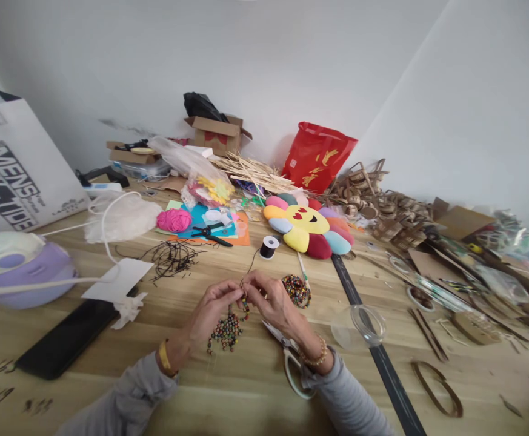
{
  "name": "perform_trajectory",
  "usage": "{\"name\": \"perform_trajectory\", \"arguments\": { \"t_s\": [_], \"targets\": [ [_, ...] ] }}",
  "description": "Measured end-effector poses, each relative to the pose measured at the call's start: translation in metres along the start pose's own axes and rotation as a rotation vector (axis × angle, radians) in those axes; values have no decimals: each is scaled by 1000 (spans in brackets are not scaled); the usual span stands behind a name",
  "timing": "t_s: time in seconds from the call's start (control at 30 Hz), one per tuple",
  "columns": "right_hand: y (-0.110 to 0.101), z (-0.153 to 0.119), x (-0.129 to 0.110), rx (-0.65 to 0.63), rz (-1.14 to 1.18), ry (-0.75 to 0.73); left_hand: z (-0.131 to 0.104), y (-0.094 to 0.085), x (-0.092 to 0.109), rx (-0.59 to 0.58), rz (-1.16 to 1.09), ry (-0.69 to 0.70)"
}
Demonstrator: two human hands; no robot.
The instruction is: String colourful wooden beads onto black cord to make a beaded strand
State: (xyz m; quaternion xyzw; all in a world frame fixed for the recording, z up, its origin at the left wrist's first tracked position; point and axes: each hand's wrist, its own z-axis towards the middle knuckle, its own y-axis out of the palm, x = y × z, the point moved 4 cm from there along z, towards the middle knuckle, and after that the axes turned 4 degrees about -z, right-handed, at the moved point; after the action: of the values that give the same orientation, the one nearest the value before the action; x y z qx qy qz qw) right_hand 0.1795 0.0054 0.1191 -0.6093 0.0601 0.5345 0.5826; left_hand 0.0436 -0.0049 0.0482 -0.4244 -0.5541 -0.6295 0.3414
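Observation:
My left hand (pixel 216 306) and my right hand (pixel 273 303) meet above the table, thumbs and fingers pinched on a thin black cord. Multicoloured beads (pixel 226 332) hang or lie below my left fingers; whether all of them touch the table I cannot tell. From my fingertips the cord runs up toward a black thread spool (pixel 269 247) with white ends. A coiled pile of bead strands (pixel 297 291) lies just right of my right hand. White-handled scissors (pixel 295 370) rest partly under my right wrist.
Black pliers (pixel 211 234), pink yarn (pixel 174 220) and tangled black cords (pixel 173 259) lie behind on the left. A flower cushion (pixel 308 223) is behind the spool. A black phone (pixel 66 339) lies left, a clear round container (pixel 368 326) right, beside a dark strip (pixel 382 363).

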Motion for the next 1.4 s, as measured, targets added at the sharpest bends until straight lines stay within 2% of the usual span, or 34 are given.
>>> {"name": "perform_trajectory", "arguments": {
  "t_s": [0.13,0.33,0.5,0.57,0.9,1.07,1.17,1.27,1.4],
  "targets": [
    [-2,3,7,-1,80,49,2,-8,5,104,93,80],
    [3,5,15,-40,84,60,-2,-10,16,168,327,232],
    [4,5,13,-49,88,70,-10,-2,31,165,484,445],
    [4,5,12,-57,105,76,-11,-1,32,152,472,458],
    [-3,5,15,-67,5,23,-3,1,29,3,286,270],
    [-4,4,14,-34,-80,-15,2,-5,27,-72,289,188],
    [-4,4,13,-43,-138,-84,5,-10,22,-129,319,93],
    [-6,2,12,-51,-253,-159,7,-14,20,-132,348,14],
    [-9,0,9,-45,-415,-161,8,-18,16,-80,363,-64]
  ]
}}
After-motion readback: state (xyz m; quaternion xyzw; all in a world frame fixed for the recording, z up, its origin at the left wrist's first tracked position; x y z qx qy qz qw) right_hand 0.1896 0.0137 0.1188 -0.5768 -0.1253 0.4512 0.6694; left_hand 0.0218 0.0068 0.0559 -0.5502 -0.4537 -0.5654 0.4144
